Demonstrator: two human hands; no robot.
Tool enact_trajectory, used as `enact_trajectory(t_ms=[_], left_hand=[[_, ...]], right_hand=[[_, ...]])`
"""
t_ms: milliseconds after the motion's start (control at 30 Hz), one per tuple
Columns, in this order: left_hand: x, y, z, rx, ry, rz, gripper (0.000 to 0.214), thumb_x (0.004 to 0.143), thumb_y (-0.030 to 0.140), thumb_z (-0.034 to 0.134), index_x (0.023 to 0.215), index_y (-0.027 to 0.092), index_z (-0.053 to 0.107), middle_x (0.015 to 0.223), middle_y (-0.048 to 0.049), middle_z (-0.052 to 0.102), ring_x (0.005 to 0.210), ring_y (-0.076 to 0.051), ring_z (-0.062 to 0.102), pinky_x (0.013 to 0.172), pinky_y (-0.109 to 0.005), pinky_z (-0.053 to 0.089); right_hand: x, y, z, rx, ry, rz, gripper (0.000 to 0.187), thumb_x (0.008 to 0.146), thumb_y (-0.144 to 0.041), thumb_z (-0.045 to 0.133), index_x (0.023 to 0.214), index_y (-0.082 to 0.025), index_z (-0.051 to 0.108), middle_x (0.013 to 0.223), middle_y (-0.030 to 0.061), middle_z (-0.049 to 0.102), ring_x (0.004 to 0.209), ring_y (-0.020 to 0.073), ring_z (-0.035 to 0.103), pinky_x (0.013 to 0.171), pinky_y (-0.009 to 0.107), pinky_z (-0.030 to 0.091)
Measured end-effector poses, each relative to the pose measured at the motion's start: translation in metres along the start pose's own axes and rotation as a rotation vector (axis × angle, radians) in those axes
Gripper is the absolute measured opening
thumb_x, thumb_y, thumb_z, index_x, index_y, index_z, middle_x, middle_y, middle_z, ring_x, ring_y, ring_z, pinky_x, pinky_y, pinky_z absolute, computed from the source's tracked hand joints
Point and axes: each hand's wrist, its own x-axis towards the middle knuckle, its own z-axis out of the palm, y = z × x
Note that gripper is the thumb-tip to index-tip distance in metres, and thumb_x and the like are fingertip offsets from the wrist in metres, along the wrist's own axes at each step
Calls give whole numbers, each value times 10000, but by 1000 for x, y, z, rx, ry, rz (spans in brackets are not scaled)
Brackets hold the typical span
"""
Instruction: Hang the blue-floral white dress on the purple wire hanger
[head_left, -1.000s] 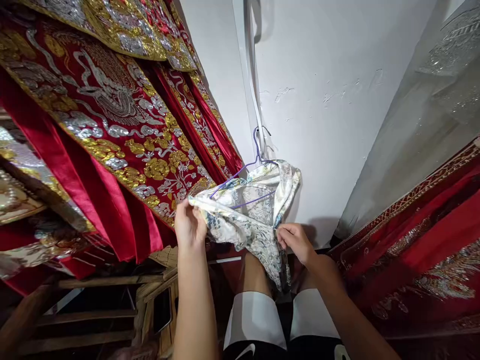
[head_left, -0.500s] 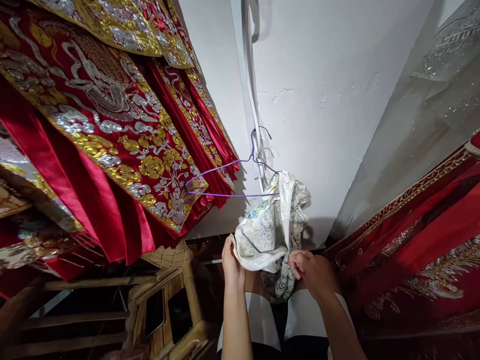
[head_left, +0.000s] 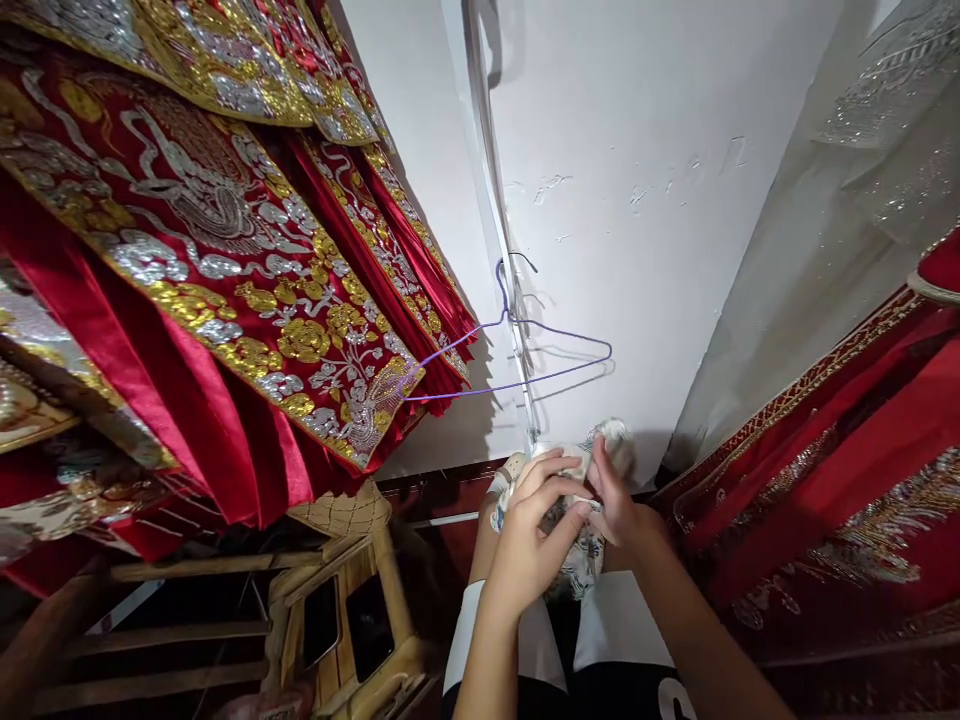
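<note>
Both hands hold a bunched white garment with a blue and gold pattern (head_left: 592,455) low in the middle of the view, above my knees. My left hand (head_left: 534,530) is closed round its near side. My right hand (head_left: 619,500) grips it from the right, fingers curled. Most of the cloth is hidden between the hands. Above them a thin purple wire hanger (head_left: 517,350) hangs bare on a hook against the white wall (head_left: 637,200).
Red robes with gold and silver embroidery (head_left: 225,250) hang thick on the left. More red embroidered cloth (head_left: 847,470) and a sheer silvery garment (head_left: 862,160) hang on the right. A bamboo stool (head_left: 337,590) stands at the lower left.
The patterned garment has come off the purple hanger, which now hangs bare. Both hands dropped lower and came together, gathering the cloth into a small bundle.
</note>
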Motion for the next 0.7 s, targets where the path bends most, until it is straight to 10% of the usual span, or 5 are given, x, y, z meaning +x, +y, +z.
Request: enact_trajectory(t_ms=[200, 367, 500, 600, 700], left_hand=[[14, -17, -42, -14, -109, -46, 553, 1021, 595, 371, 1415, 239, 524, 1421, -131, 574, 1342, -282, 507, 1171, -458, 353], [-4, -68, -61, 64, -398, -343, 823, 948, 783, 133, 1022, 176, 685, 982, -86, 693, 949, -242, 604, 934, -388, 496], [-15, -77, -94, 294, -506, -356, 593, 937, 693, 427, 695, 182, 604, 668, -12, 578, 647, -175, 498, 650, -292, 423], [-14, -62, -125, 451, -383, -343, 399, 898, 529, 582, 673, 202, 615, 667, -16, 614, 618, -181, 514, 629, -271, 368], [-10, -49, -145, 500, -239, -425, 270, 819, 428, 687, 638, 236, 632, 621, -25, 624, 573, -196, 528, 623, -270, 356]], right_hand=[[12, -30, 6, -64, -336, 254, 529, 761, -602, 757, 1093, -195, 688, 952, 58, 719, 964, 252, 673, 898, 362, 519], [27, -81, 0, -580, -724, 229, 261, 791, -383, 742, 888, -141, 732, 864, 47, 731, 798, 195, 662, 737, 283, 524], [56, -106, -25, -885, -361, -124, 318, 800, -202, 601, 1069, -193, 769, 1062, 70, 760, 990, 250, 682, 868, 311, 519], [87, -94, -45, -990, 23, -252, 600, 787, -208, 584, 1385, -221, 625, 1035, 83, 757, 904, 261, 694, 830, 348, 532], [115, -69, -57, -991, 113, -277, 668, 775, -201, 561, 1443, -217, 578, 1059, 87, 766, 918, 270, 701, 837, 359, 532]])
